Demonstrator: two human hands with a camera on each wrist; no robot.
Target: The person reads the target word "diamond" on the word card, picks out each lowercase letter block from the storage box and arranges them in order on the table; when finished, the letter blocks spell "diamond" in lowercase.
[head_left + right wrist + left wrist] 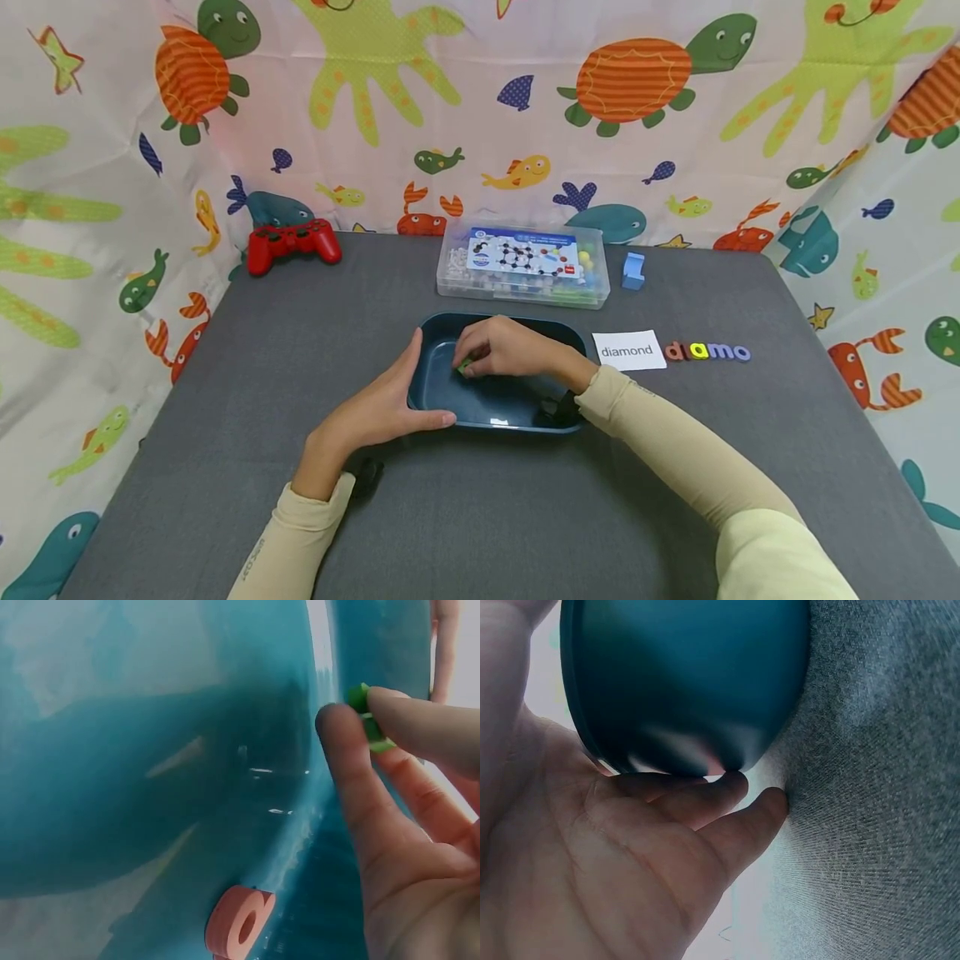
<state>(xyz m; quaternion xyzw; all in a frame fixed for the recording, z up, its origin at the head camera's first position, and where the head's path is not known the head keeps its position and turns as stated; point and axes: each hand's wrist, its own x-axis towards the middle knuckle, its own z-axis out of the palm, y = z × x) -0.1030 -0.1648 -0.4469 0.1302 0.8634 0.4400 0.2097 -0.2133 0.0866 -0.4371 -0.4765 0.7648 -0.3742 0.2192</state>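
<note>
My right hand (pixel 504 346) reaches into a dark teal tray (pixel 438 387). Between thumb and fingers it pinches a small green letter (pixel 373 729), whose shape is mostly hidden. A coral-pink letter with a round hole (pixel 241 922) lies in the tray in the right wrist view. At the tray's left end, my left hand (pixel 375 407) spreads around the near corner. Its fingers touch the outer wall in the left wrist view, and the thumb stretches along the near rim. Right of the tray lie a card reading "diamond" (pixel 628 351) and a row of coloured letters reading "diamo" (pixel 707 352).
Behind the tray stands a clear plastic case (pixel 525 287) with a printed label and small parts inside. A blue block (pixel 633 272) is to its right. A red game controller (pixel 293 246) lies at the far left, on the grey tabletop (pixel 517 517). A patterned curtain (pixel 480 108) encloses the back and sides.
</note>
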